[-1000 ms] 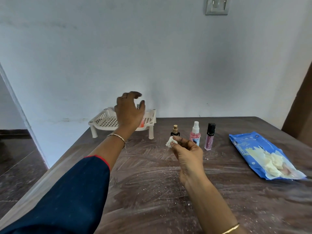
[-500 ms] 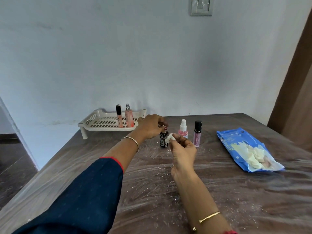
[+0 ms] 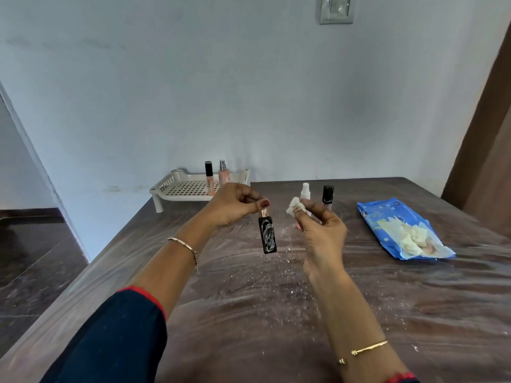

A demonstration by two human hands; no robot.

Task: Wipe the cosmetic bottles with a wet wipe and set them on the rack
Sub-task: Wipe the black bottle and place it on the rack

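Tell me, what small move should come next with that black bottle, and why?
Probably bring the crumpled white wet wipe pinched in the right hand across to the small black gold-necked bottle that the left hand holds by its cap: white smears show on it, and the two are apart.

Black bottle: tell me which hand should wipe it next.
Probably right. The right hand pinches the wet wipe just beside the black bottle, while the left hand holds it up by its cap.

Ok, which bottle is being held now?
The black gold-capped bottle, pinched by its cap by the left hand; two stand on the rack, two on the table.
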